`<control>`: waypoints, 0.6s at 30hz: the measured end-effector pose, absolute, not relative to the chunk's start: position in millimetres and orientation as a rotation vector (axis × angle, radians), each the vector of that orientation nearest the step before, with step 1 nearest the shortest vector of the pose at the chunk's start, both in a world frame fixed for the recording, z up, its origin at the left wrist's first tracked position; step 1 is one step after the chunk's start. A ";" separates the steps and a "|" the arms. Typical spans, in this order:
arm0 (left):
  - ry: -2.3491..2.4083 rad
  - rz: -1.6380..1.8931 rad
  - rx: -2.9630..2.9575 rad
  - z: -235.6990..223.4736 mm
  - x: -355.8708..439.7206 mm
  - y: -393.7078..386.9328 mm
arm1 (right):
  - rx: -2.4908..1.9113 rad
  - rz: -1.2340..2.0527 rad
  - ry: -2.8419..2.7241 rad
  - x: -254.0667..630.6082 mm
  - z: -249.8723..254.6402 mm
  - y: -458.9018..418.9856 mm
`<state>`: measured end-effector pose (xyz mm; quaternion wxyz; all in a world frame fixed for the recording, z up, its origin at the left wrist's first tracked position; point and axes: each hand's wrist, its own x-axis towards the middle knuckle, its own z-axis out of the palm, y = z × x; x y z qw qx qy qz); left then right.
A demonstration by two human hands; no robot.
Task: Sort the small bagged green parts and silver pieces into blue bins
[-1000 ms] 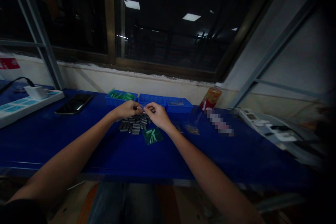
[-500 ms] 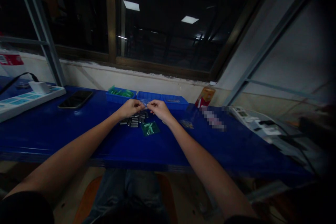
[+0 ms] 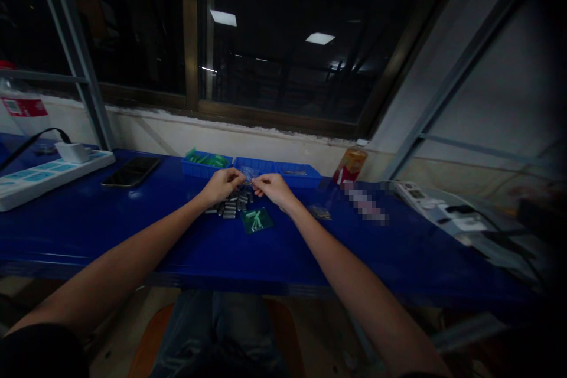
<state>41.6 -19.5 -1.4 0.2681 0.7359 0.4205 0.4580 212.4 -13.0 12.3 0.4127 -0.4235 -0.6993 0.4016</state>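
Between my hands is a small clear plastic bag. My left hand pinches its left side, and my right hand has closed fingers at its right side. What lies inside the bag is too small to make out. Below the hands, several short metal pieces lie in a loose pile on the table. Just in front of them rests a flat green bag with pale green strips on or in it. Behind the hands stand blue bins; the left bin holds green packets.
The blue table carries a phone and a white power strip at left. Right of my hands lie a small clear packet, a drink bottle and another power strip. A window is behind.
The view has shifted slightly, so everything sits a little lower and to the right. My hands are slightly farther apart, with the clear bag still between them.
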 end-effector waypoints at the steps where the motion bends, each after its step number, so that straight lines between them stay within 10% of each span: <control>1: 1.128 1.239 1.985 -1.3 41.6 -19.2 | -1.063 0.995 -1.767 212.5 12.3 -13.2; 18: 0.965 1.302 1.700 10.3 43.8 -30.6 | -0.966 0.947 -1.739 210.2 11.2 -13.8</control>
